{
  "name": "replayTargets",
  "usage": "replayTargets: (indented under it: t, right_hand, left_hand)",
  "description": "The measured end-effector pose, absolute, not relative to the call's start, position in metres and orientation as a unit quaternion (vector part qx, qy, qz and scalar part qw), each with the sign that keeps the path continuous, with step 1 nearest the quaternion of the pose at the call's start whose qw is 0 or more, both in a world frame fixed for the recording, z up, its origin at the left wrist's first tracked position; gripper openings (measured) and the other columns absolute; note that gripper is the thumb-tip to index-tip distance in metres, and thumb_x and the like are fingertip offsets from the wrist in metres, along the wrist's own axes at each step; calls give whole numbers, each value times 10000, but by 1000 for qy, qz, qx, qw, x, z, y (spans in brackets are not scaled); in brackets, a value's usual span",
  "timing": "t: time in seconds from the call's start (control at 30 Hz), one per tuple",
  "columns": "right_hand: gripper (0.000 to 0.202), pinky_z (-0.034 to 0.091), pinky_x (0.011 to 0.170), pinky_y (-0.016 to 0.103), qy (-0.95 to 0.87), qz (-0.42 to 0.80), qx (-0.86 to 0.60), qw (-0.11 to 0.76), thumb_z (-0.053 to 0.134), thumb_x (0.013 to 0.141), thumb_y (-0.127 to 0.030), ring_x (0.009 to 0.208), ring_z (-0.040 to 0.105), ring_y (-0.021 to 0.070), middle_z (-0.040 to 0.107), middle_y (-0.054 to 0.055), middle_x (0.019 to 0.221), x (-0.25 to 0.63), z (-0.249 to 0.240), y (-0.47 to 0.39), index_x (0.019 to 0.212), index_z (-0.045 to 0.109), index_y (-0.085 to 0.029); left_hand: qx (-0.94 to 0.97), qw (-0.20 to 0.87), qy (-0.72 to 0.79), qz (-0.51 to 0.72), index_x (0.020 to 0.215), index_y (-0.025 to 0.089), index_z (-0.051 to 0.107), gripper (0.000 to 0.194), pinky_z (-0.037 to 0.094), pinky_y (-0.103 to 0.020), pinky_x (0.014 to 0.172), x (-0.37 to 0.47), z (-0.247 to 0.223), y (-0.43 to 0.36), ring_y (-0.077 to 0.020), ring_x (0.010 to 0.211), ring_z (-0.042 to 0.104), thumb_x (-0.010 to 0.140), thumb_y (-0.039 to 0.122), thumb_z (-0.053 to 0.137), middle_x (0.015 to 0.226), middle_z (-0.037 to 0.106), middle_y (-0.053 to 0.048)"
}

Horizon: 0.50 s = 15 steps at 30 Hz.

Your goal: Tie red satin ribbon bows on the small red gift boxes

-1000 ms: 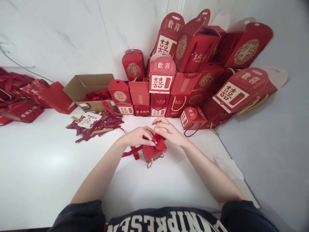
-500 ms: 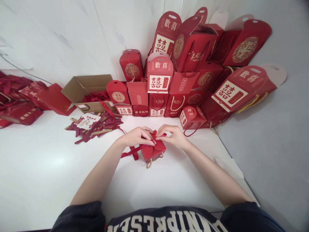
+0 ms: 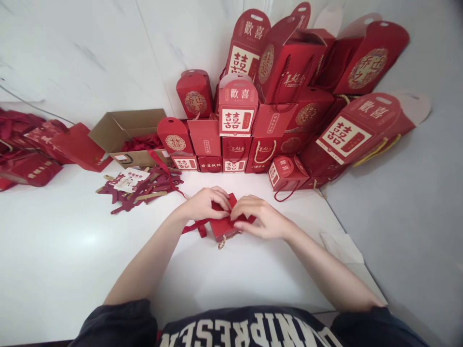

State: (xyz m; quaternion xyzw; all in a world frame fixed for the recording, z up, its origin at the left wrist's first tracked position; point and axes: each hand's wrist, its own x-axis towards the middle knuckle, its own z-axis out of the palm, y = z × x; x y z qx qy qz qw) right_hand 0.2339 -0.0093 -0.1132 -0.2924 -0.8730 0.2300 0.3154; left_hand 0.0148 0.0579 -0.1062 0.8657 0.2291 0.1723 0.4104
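A small red gift box (image 3: 221, 229) with a twisted cord handle rests on the white table in front of me. Dark red ribbon (image 3: 197, 225) trails from its top to the left. My left hand (image 3: 208, 204) is closed over the box top, thumb and fingers pinching the ribbon. From the other side my right hand (image 3: 261, 216) meets it, its fingers curled on the ribbon at the middle of the lid. The fingers of both hands hide most of the crossing point.
Stacked red gift boxes (image 3: 237, 108) stand along the back wall. An open cardboard box (image 3: 130, 119) holds red ribbon. Before it lies a pile of dark red cut-out tags (image 3: 144, 190) with a white card (image 3: 130, 179). More red boxes (image 3: 81, 147) sit at the far left.
My right hand has moved down and inward over the lid, its fingers curling closer to my left hand. My left hand stays nearly in place. The view has shifted slightly.
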Motion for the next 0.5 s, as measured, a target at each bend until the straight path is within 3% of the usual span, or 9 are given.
replayTargets:
  t: [0.13,0.37,0.5]
  right_hand:
    - [124,478,871,332,-774,318,-370,404,461,948,-242,934,606,165,641,62,1009,231,-125,9,1002,563,-200]
    - [194,424,941,412,-838,240,-349,344,533,911,-204,1057,564,207,635,52,1131,231,-135,19,1013,688,-261]
    - [207,417,942,442,-833,235,-356,352,561,903,-221,1068,562,213,653,38,1149,234,-134,20,1025,709,-301]
  left_hand:
    - [894,330,236,193,785,185,733,70,487,-269,906,18,-91,43,-156,968,606,757,192,668,1037,617,-61]
    - [946,12,243,214,858,208,687,141,478,-217,610,13,-106,34,-83,700,620,860,210,547,969,624,-8]
    - [934,-83,202,282,892,197,659,114,480,-188,578,9,-120,37,-62,674,620,873,206,547,929,642,-5]
